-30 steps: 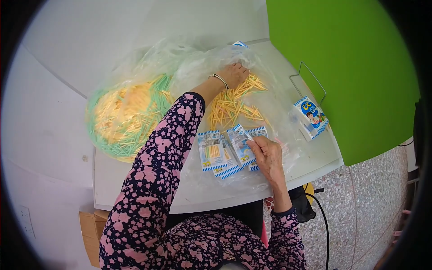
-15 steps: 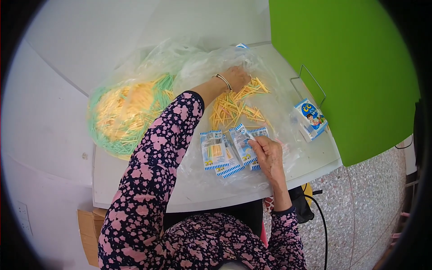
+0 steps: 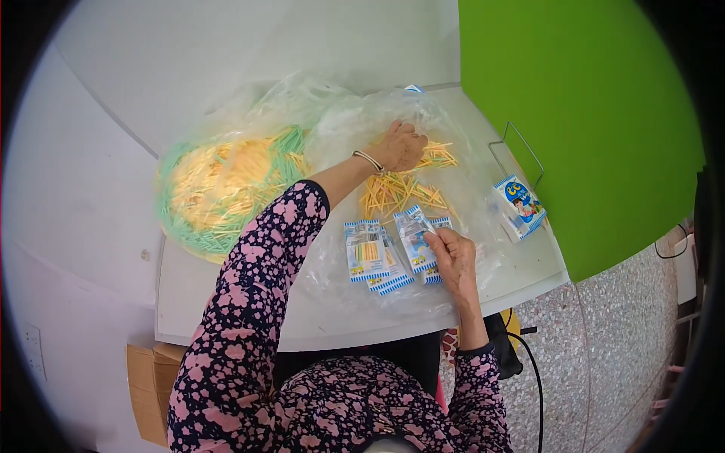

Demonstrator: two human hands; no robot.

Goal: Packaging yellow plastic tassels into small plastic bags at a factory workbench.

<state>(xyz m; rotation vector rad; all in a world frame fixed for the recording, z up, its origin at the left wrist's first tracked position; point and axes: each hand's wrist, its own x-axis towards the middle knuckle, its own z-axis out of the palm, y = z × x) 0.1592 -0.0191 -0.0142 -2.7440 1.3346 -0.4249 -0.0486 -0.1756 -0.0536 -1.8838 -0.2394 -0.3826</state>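
My left hand reaches over a loose pile of thin yellow and orange sticks on a clear plastic sheet or bag. Its fingers are curled down at the pile's far end, and what they hold, if anything, is hidden. Nearer to me, my right hand pinches the right edge of a small blue-and-white packet between thumb and fingers. To the left of that lie more such packets, overlapping; yellow sticks show through the window of one.
A large clear bag bulging with yellow and green sticks stands at the left. On the right, a printed blue-and-white pack rests near a wire stand against a green panel. A cardboard box is below the table, left.
My left hand has shifted slightly, and its fingers now show curled above the sticks. The packet in my right hand has come down a little, lying flatter. The view has shifted slightly.
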